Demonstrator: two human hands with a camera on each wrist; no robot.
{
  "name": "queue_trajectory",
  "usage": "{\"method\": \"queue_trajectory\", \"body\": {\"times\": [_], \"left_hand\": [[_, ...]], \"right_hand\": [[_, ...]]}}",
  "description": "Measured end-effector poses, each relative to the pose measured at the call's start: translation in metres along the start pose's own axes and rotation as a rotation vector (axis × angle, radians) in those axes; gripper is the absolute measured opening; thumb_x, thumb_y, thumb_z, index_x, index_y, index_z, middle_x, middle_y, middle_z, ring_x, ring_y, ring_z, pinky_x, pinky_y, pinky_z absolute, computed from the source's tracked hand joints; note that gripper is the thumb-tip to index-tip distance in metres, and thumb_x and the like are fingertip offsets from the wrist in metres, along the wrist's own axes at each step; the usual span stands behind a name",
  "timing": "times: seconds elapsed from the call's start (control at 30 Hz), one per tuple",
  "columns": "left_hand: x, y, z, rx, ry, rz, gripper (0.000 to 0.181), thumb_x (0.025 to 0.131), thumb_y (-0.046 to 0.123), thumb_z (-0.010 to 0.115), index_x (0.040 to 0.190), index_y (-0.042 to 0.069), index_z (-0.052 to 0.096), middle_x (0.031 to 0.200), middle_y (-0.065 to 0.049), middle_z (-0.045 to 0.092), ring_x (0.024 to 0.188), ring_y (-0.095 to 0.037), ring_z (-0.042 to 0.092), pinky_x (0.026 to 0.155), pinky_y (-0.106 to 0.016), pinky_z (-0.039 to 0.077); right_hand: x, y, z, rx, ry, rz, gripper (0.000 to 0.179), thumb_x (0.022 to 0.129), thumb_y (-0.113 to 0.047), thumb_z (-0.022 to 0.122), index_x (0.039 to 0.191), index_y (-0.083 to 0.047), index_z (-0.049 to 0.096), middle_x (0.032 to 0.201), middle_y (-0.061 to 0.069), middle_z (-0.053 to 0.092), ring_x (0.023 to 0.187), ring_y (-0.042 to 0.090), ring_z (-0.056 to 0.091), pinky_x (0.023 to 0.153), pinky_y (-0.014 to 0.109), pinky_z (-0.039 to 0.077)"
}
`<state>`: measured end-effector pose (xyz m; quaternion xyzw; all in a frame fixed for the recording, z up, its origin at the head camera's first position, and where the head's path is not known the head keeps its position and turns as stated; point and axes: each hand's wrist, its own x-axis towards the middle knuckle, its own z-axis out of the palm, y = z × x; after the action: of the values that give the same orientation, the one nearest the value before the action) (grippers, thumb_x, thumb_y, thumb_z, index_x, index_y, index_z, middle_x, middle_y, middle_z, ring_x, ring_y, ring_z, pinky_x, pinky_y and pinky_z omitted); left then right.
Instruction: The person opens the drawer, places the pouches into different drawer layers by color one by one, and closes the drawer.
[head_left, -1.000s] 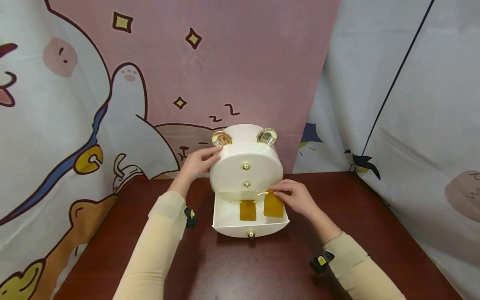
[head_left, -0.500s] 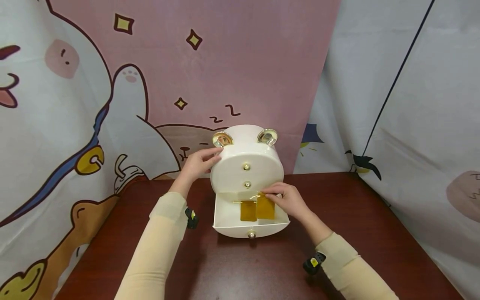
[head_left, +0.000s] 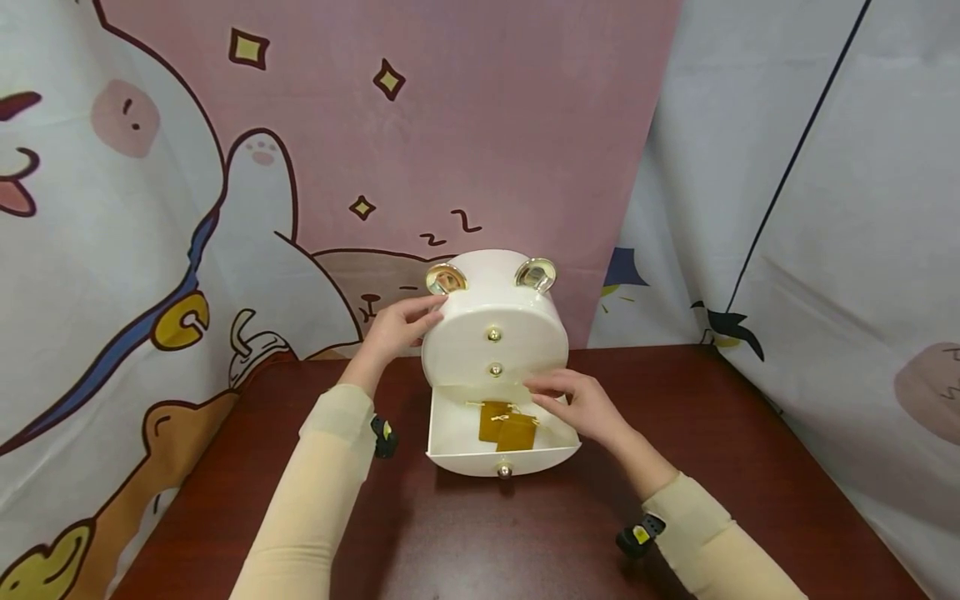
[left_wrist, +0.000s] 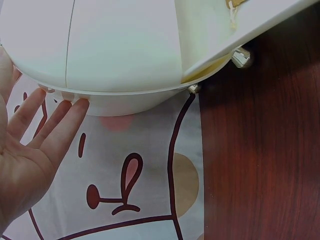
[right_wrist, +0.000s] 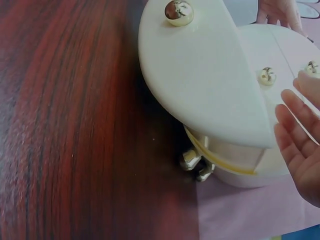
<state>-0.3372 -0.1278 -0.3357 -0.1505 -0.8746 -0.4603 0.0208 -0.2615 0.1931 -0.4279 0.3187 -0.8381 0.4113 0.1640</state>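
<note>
A white, round-fronted drawer box [head_left: 453, 346] with gold ears stands on the table. Its bottom drawer [head_left: 450, 433] is pulled out. Inside lie two mustard drawstring pouches: one flat pouch [head_left: 490, 422] further back, and a second pouch [head_left: 517, 435] overlapping its right side near the drawer front. My left hand [head_left: 393, 329] rests against the upper left of the box; in the left wrist view its straight fingers [left_wrist: 65, 127] touch the casing. Just above the drawer's right side hovers my right hand [head_left: 585, 404], fingers relaxed, holding nothing. The right wrist view hides the pouches behind the drawer front.
Gold knobs stick out from the box front, including the bottom drawer knob [head_left: 505, 471]. Dark reddish wood table [head_left: 465, 533] surrounds the box. A printed cartoon cloth [head_left: 525, 125] hangs close behind it.
My right hand carried the second pouch leftward, then let it go partly over the first one near the drawer front. The left hand stayed in place on the box.
</note>
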Motion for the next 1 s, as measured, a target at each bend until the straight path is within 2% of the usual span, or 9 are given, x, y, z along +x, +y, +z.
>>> {"method": "queue_trajectory", "body": {"times": [0.17, 0.37, 0.53, 0.8, 1.0], "left_hand": [[-0.001, 0.001, 0.0, -0.003, 0.003, 0.002, 0.042, 0.096, 0.041, 0.066, 0.137, 0.031, 0.062, 0.137, -0.002, 0.058, 0.112, -0.024, 0.062, 0.082, -0.038, 0.059], [-0.001, 0.0, 0.0, -0.011, 0.004, -0.005, 0.042, 0.096, 0.041, 0.066, 0.136, 0.031, 0.063, 0.138, -0.003, 0.058, 0.113, -0.025, 0.061, 0.085, -0.041, 0.058], [-0.001, 0.0, 0.001, -0.012, 0.002, -0.007, 0.042, 0.095, 0.041, 0.066, 0.136, 0.032, 0.063, 0.138, -0.003, 0.057, 0.113, -0.025, 0.061, 0.085, -0.042, 0.058], [-0.002, 0.001, 0.0, -0.03, 0.002, 0.001, 0.042, 0.096, 0.04, 0.066, 0.136, 0.031, 0.063, 0.137, -0.004, 0.058, 0.114, -0.026, 0.061, 0.087, -0.048, 0.056], [-0.002, 0.001, 0.0, -0.032, 0.001, 0.003, 0.042, 0.096, 0.039, 0.066, 0.137, 0.03, 0.062, 0.138, -0.004, 0.057, 0.115, -0.027, 0.06, 0.088, -0.049, 0.056]], "right_hand": [[-0.008, -0.01, -0.006, 0.024, -0.073, -0.055, 0.03, 0.084, -0.004, 0.078, 0.114, -0.008, 0.075, 0.097, 0.002, 0.071, 0.081, 0.009, 0.063, 0.068, 0.029, 0.056], [-0.018, -0.026, -0.008, 0.042, -0.136, -0.067, 0.029, 0.084, -0.007, 0.079, 0.112, -0.012, 0.075, 0.092, -0.01, 0.07, 0.079, 0.006, 0.062, 0.065, 0.029, 0.057], [-0.028, -0.036, -0.004, 0.077, -0.182, -0.11, 0.029, 0.085, -0.007, 0.079, 0.113, -0.011, 0.074, 0.092, -0.006, 0.072, 0.08, 0.006, 0.064, 0.063, 0.028, 0.058], [-0.047, -0.043, 0.019, 0.076, -0.22, -0.15, 0.023, 0.086, -0.008, 0.078, 0.109, -0.009, 0.074, 0.089, -0.003, 0.073, 0.077, 0.002, 0.065, 0.059, 0.025, 0.057], [-0.062, -0.037, 0.04, 0.052, -0.214, -0.101, 0.029, 0.084, -0.008, 0.08, 0.112, -0.009, 0.073, 0.088, -0.001, 0.074, 0.08, 0.002, 0.066, 0.064, 0.023, 0.057]]}}
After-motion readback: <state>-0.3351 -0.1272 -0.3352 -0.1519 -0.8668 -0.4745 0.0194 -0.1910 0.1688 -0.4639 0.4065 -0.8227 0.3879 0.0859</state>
